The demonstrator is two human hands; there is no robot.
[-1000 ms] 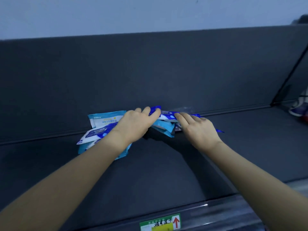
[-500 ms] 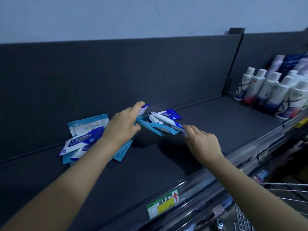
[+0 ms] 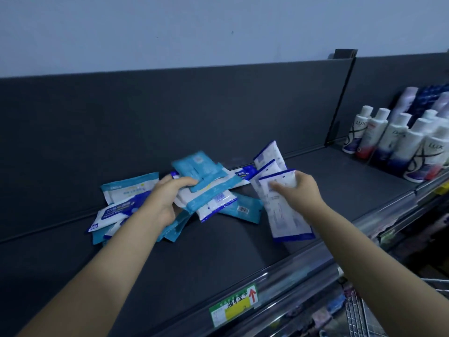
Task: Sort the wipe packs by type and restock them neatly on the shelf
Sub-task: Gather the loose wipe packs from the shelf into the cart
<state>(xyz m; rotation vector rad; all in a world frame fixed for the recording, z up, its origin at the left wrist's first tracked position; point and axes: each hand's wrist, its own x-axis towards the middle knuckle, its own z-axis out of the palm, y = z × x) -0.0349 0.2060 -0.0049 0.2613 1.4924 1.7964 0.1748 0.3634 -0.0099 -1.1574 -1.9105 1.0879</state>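
White packs [image 3: 284,215] sit pinched in our right grip [image 3: 301,190], teal packs [image 3: 206,171] in our left grip [image 3: 167,198]; let's square each stack.

Shelf: a dark grey, matt board [image 3: 218,251], closed at the rear by a back panel [image 3: 170,113] of the same grey.
Front edge: a clear rail [image 3: 303,261] is fitted along it, and a green, yellow and white price label [image 3: 234,306] with a red arrow is set into it.
Left rear: a teal pack [image 3: 128,188] is laid flat near the back panel and is partly covered by a white pack marked 75% [image 3: 116,211].
Beneath these: further teal packs [image 3: 173,231] are piled crookedly; their number cannot be told.
Middle: a teal pack with a barcode [image 3: 243,210] is laid flat, barcode upward.
Right: beyond an upright divider [image 3: 340,100], white bottles [image 3: 393,139] are stood in rows on the neighbouring section.
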